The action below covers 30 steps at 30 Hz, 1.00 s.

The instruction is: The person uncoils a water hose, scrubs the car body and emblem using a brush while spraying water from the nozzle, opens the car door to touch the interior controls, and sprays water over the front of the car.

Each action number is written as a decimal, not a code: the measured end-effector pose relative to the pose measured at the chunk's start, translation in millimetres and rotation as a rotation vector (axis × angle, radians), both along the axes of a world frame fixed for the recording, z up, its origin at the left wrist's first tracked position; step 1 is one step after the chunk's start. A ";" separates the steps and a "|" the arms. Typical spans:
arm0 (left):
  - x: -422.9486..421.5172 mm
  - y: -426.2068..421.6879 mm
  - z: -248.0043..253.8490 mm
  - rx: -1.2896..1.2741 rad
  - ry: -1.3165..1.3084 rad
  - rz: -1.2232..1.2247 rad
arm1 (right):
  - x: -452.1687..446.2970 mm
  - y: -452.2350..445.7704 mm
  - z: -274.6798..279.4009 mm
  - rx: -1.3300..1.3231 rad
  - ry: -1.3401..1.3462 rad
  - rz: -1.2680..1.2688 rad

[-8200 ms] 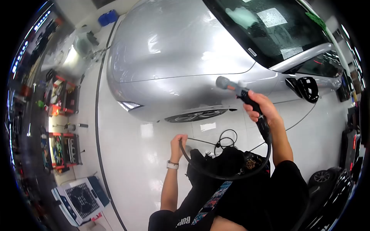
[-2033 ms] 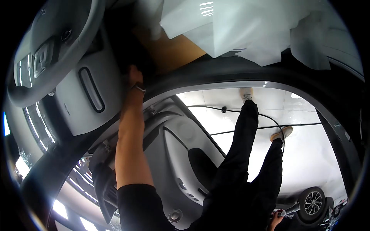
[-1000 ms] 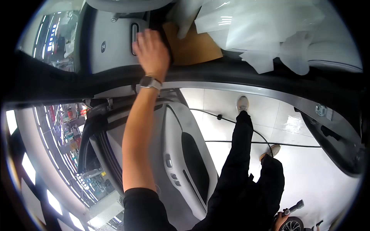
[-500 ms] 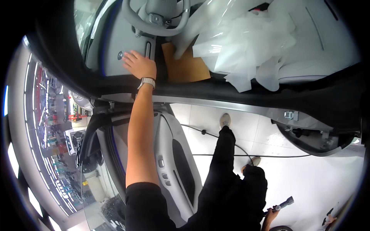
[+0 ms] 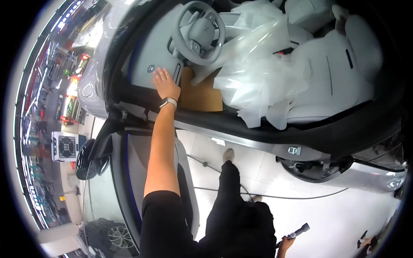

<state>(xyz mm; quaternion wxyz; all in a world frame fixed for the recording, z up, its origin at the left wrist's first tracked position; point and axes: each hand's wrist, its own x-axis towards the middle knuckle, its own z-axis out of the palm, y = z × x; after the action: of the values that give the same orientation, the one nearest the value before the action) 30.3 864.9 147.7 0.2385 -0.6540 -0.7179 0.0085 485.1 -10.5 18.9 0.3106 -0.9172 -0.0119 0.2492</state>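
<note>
My left hand [image 5: 167,84], with a watch on the wrist, reaches into the car's driver side. Its fingers lie spread and flat against the grey dashboard's end panel, just beside a round button [image 5: 151,68]; nothing is in it. Low on the right, my right hand [image 5: 287,244] is closed around a dark grey vacuum nozzle [image 5: 300,231] with a flared end, held out over the floor. The grey steering wheel [image 5: 202,34] is right of my left hand. Below it, a brown paper mat [image 5: 200,95] covers the footwell.
Crumpled clear plastic sheeting [image 5: 258,77] covers part of the driver's seat [image 5: 331,73]. The open door [image 5: 142,172] stands at left, beside my arm. Black cables [image 5: 284,197] cross the tiled floor around my feet. Part of another person [image 5: 367,244] shows at lower right.
The view has shifted, bringing more of the wheel and seat into sight. My left hand remains on the dashboard near the round button. My right hand still grips the nozzle.
</note>
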 end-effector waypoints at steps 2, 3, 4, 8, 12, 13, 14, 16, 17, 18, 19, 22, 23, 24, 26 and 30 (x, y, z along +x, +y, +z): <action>-5.6 -1.9 -3.9 0.016 -0.004 -0.023 | 2.5 18.7 9.8 0.036 -0.023 0.039; -9.5 -6.3 -7.0 0.013 0.017 -0.058 | -2.7 36.6 22.7 0.062 -0.013 0.051; -4.1 -23.4 -5.1 0.022 0.065 -0.041 | -9.8 42.2 18.8 0.083 0.009 0.058; 35.6 -155.7 -49.3 -0.032 -0.133 -0.094 | 11.7 36.6 -32.5 0.050 -0.060 0.330; 49.5 -398.4 -166.2 -0.541 -0.601 -0.049 | 43.2 41.6 -31.5 0.035 0.083 0.576; 48.0 -479.6 -195.1 -0.519 -0.668 -0.002 | 48.5 40.1 -31.0 0.052 0.080 0.585; 49.4 -561.1 -195.8 -0.596 -0.751 0.102 | 58.4 32.5 -31.8 0.064 0.008 0.657; 32.3 -716.5 -215.0 -0.834 -0.763 0.379 | 77.9 22.2 -25.1 0.054 -0.029 0.758; 22.6 -786.4 -202.2 -1.029 -0.764 0.573 | 84.1 18.6 -18.1 0.034 0.004 0.780; -10.2 -865.6 -230.6 -1.172 -0.671 0.502 | 91.0 15.1 -11.9 0.028 0.006 0.834; -29.7 -923.9 -210.1 -1.237 -0.705 0.594 | 91.0 16.8 9.8 0.007 0.046 0.834; -86.2 -1037.7 -148.0 -0.647 -1.069 1.209 | 108.2 2.9 9.2 0.066 0.065 0.885; -105.3 -1062.2 -131.7 -0.277 -1.197 1.347 | 113.4 1.0 1.5 0.063 0.074 0.889; -124.2 -1077.1 -115.6 0.079 -1.257 1.383 | 118.9 1.1 0.1 0.065 0.050 0.944; -165.8 -1096.7 -104.3 0.674 -1.044 1.152 | 127.1 6.5 -15.9 0.112 0.012 0.970; -177.7 -1057.8 -1.2 0.956 -1.433 0.779 | 133.7 29.4 -24.4 0.072 0.119 0.919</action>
<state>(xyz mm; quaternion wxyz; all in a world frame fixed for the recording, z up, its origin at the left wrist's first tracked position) -147.5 -192.9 146.5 -0.0362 -0.0507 -0.7889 -0.6113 618.8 18.8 -5.5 0.2000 -0.7897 -0.4078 0.4125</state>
